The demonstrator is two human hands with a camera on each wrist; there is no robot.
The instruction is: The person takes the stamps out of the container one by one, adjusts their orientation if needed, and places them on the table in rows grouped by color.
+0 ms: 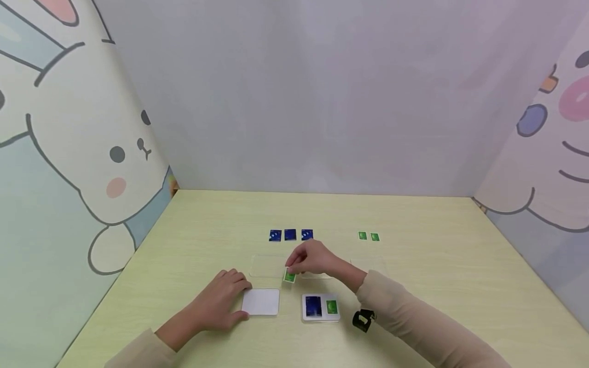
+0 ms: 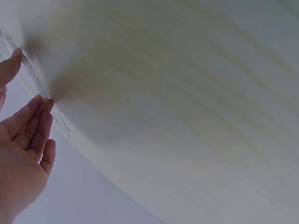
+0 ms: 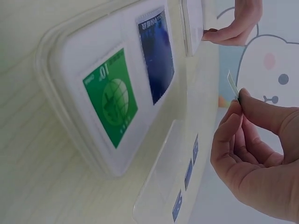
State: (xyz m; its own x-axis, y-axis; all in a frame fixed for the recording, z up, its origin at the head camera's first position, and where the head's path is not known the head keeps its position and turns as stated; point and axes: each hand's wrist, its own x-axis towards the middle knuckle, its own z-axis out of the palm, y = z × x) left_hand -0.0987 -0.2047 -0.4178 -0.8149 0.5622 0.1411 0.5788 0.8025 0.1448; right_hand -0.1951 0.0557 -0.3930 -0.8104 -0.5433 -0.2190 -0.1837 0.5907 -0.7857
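My right hand (image 1: 317, 257) pinches a small green stamp (image 1: 289, 276) by its edge between thumb and fingertips, raised above the table. In the right wrist view the stamp (image 3: 232, 85) shows edge-on. My left hand (image 1: 221, 300) holds a white card in a clear case (image 1: 261, 302) at its left end, thumb at the near corner and fingers at the far one. Right of it lies a second white card in a clear case (image 1: 322, 318), bearing a large dark blue stamp (image 1: 313, 306) and a green stamp (image 1: 332, 307).
Several clear plastic pieces (image 1: 267, 266) lie flat beyond the cards, partly hidden under my right arm. Farther back stand three blue stamps (image 1: 290, 234) in a row and two green stamps (image 1: 368, 236) to their right. Cartoon-printed cloth walls (image 1: 294, 102) enclose the table.
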